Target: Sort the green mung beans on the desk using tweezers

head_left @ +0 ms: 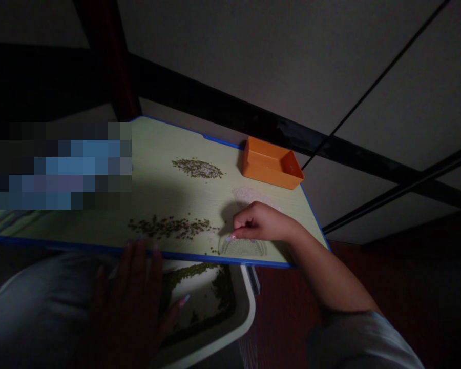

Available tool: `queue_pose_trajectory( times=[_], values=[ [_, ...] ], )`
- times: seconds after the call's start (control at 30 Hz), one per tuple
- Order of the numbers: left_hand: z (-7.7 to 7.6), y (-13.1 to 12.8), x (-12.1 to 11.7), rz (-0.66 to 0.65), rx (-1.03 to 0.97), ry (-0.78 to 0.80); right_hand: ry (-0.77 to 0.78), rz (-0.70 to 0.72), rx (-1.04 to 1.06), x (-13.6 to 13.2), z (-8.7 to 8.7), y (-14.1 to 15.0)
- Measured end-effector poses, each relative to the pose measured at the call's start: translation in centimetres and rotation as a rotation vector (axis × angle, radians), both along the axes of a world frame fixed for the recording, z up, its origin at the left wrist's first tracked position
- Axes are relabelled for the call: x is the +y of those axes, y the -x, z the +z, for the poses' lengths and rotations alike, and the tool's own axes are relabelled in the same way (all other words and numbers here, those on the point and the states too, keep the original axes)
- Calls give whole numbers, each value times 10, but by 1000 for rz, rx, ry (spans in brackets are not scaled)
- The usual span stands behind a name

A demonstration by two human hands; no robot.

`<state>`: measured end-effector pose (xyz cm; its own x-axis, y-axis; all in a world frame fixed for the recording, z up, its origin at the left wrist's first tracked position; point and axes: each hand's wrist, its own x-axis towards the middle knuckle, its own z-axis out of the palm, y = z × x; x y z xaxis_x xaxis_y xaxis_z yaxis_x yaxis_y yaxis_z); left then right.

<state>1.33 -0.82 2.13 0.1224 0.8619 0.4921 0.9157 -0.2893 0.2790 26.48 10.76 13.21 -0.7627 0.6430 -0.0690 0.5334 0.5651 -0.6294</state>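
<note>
The head camera looks down in dim light at a pale yellow-green board with a blue edge (165, 200), which serves as the landmark here. On the board's near right part, the person's right hand (259, 221) rests with fingers curled inward and the fingertips pinched together, pointing down at the board surface; whether a grain is held between them cannot be told in this light. Just below that hand, touching the board's near edge, lies a small clear ridged dish or lid (243, 247), seen only faintly. To the left of the right hand, along the board's near side, a scattered line of small dark green beans (165, 226) spreads across the surface. Farther back, near the board's middle, sits a second, tighter heap of mixed green and pale grains (197, 168). Between that heap and the right hand there is a faint pale patch, possibly white rice (249, 195). At the board's far right corner stands an empty orange rectangular box (272, 164). Below the board's near edge, a white tray (223, 323) holds more green beans. The left hand (132, 302) lies flat and open, fingers stretched up to the board's near edge, its palm resting over the tray's left side, holding nothing.
</note>
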Motion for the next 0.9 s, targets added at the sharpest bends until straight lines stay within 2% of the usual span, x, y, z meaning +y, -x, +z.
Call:
queue_pose_trajectory(
  times=[0.23, 0.37, 0.67, 0.9],
  values=[
    [-2, 2, 1, -6, 30, -16, -30, -71, -42, 2, 0, -2],
    [-6, 4, 3, -46, 95, -100, -50, -58, -31, 2, -2, -1],
    [-1, 3, 1, -27, 41, -8, -107, -97, -49, 1, -3, 2],
    [0, -1, -2, -6, -23, 7, -121, -38, 2, 0, -10, 8]
  ],
)
